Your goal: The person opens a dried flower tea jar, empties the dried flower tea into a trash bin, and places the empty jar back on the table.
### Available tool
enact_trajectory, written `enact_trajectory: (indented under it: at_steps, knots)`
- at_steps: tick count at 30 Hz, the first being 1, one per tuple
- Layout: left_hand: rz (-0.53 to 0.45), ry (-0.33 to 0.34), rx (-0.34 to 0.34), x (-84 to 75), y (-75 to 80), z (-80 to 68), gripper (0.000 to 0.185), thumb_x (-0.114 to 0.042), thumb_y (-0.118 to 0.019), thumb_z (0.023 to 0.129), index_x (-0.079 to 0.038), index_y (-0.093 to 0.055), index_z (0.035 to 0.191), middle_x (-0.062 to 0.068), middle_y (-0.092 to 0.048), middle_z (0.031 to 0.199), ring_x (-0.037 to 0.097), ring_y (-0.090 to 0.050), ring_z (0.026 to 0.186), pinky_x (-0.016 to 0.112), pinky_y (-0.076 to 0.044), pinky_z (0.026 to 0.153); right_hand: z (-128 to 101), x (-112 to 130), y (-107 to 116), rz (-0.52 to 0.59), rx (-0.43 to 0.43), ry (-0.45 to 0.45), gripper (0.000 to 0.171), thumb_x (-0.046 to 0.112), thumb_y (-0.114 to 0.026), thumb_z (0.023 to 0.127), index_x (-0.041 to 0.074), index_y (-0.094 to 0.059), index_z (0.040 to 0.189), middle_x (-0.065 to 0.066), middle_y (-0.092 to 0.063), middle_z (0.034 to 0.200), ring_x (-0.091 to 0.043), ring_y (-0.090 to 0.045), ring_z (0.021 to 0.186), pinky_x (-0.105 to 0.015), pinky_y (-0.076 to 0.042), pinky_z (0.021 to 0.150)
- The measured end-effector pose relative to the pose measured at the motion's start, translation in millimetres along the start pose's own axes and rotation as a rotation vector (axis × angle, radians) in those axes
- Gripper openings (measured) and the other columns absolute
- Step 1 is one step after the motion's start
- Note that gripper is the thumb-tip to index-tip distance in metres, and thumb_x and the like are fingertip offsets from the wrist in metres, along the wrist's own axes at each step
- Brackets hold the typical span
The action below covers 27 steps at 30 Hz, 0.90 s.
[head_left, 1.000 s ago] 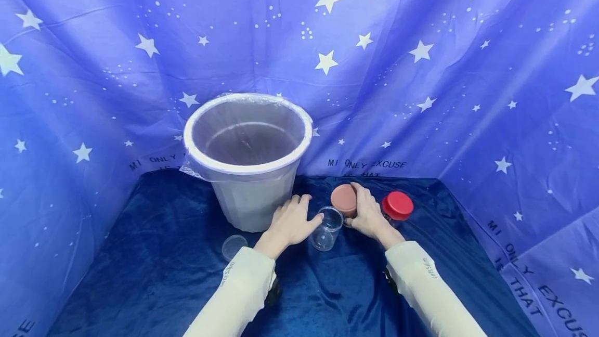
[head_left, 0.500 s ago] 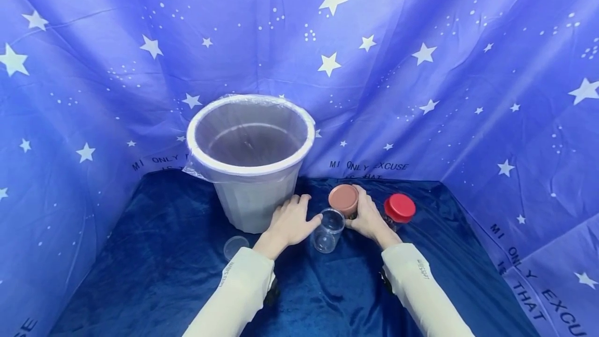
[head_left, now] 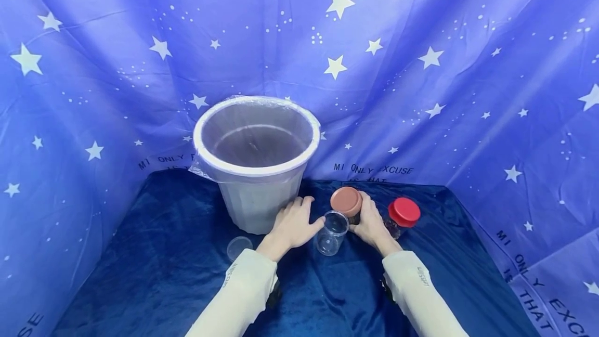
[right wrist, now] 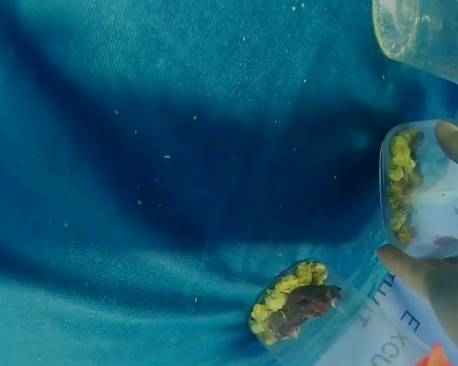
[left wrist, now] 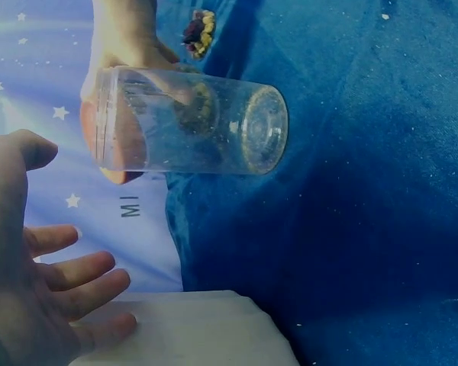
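My right hand [head_left: 371, 221] grips a clear jar with an orange-brown lid [head_left: 346, 201], fingers and thumb around its side. In the right wrist view, yellow dried flowers [right wrist: 401, 171] lie at this jar's bottom. Just left of it an uncovered clear plastic jar [head_left: 331, 238] stands upright, with nothing seen in it. My left hand [head_left: 295, 225] is spread between this jar and the bucket, holding nothing. The left wrist view shows its fingers [left wrist: 91, 293] loosely bent and apart from the uncovered jar.
A pale bucket [head_left: 262, 207] with a plastic liner over its rim stands behind my left hand. Right of my right hand is a jar with a red lid [head_left: 404, 211], holding yellow and dark red dried flowers [right wrist: 286, 301]. A clear round lid [head_left: 239, 248] lies by my left sleeve.
The head view has shifted slightly. My right hand has brought the orange-brown-lidded jar a little left, closer to the uncovered jar. My left hand has stayed in nearly the same place.
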<state>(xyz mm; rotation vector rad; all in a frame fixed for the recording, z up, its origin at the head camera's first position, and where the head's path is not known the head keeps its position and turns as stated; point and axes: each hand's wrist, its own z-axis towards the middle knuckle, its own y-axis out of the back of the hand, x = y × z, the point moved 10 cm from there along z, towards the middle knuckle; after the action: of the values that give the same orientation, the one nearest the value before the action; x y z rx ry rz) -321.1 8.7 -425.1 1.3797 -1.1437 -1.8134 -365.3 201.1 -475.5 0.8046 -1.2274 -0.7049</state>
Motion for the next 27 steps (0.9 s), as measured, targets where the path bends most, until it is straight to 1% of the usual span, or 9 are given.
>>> enact_trajectory:
  at_steps: [3,9,14,18,23,27]
  knots:
    - [-0.012,-0.002,-0.003,-0.3,-0.1,0.4,0.063,-0.051,-0.054,0.093,-0.008,-0.049,0.138,0.016,-0.060,0.127,0.034,-0.060,0.116,0.049,-0.049,0.094,-0.8,-2.2,1.6,0.002,-0.017,0.002,0.095,0.004,-0.082,0.068,-0.002,-0.026,0.144,-0.035,-0.045,0.133,-0.052,-0.048,0.123,-0.065,-0.040,0.100]
    - [-0.017,-0.009,0.009,-0.6,-0.4,-0.6,0.064,-0.048,-0.056,0.091,-0.007,-0.047,0.139,0.016,-0.059,0.128,0.035,-0.060,0.116,0.050,-0.049,0.096,-1.6,-3.9,5.5,-0.023,-0.035,0.012,0.095,0.006,-0.083,0.067,-0.002,-0.028,0.144,-0.033,-0.047,0.132,-0.050,-0.049,0.122,-0.065,-0.041,0.099]
    - [-0.028,-0.006,-0.010,1.0,2.1,-0.5,0.065,-0.046,-0.057,0.089,-0.006,-0.047,0.140,0.018,-0.059,0.128,0.036,-0.060,0.117,0.050,-0.048,0.097,-1.7,-5.4,10.0,-0.049,-0.032,-0.007,0.097,0.010,-0.085,0.066,0.005,-0.030,0.147,-0.028,-0.049,0.134,-0.047,-0.050,0.123,-0.063,-0.042,0.099]
    - [-0.032,-0.005,-0.010,-0.3,2.7,-0.6,0.068,-0.046,-0.057,0.089,-0.006,-0.045,0.142,0.019,-0.059,0.129,0.037,-0.059,0.118,0.051,-0.048,0.097,-2.5,-6.0,13.1,-0.070,-0.030,-0.014,0.097,0.012,-0.085,0.067,0.010,-0.030,0.148,-0.026,-0.049,0.136,-0.047,-0.049,0.124,-0.065,-0.042,0.098]
    - [-0.053,-0.007,-0.009,-1.7,3.7,-0.7,0.069,-0.046,-0.058,0.089,-0.007,-0.044,0.143,0.020,-0.058,0.130,0.037,-0.058,0.119,0.051,-0.047,0.098,-0.4,-1.9,21.2,-0.049,-0.055,0.017,0.097,0.009,-0.084,0.067,0.010,-0.030,0.148,-0.026,-0.046,0.138,-0.047,-0.045,0.126,-0.065,-0.040,0.100]
    - [-0.078,-0.009,-0.017,-1.8,5.7,-0.5,0.069,-0.046,-0.059,0.088,-0.007,-0.044,0.143,0.020,-0.058,0.130,0.038,-0.059,0.118,0.051,-0.047,0.098,1.9,2.7,31.6,-0.020,-0.093,0.046,0.098,0.009,-0.085,0.066,0.006,-0.029,0.147,-0.027,-0.044,0.137,-0.047,-0.043,0.126,-0.065,-0.038,0.101]
